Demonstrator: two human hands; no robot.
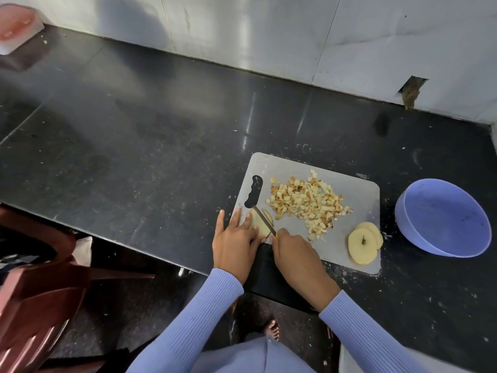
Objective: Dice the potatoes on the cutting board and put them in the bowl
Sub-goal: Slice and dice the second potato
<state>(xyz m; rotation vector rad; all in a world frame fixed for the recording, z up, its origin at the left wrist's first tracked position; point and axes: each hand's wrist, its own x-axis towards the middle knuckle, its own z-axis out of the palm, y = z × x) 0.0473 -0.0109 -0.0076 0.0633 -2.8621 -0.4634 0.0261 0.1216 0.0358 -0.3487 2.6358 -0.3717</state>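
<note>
While my left hand (236,244) lies with straight fingers pressed flat over the potato piece (259,224) at the near left corner of the cutting board (360,196), my right hand (294,251) grips the knife (265,220) by its handle, fingers curled around it. The blade runs away from me across the potato piece, and a thin slice (269,216) stands just beyond the blade, leaning against it I think, though the edge is too small to be sure. A heap of diced potato (309,201) covers the middle of the board, some cubes browned. At the near right corner lie a few round potato slices (363,246), overlapping, the front one with a dark mark at its centre. The blue bowl (443,218) sits on the black counter (134,146) just beside the board's right edge, with no dice in it. Far off in the left corner rests a pink container (17,26), and a brown chair (40,292) stands near my left sleeve
</note>
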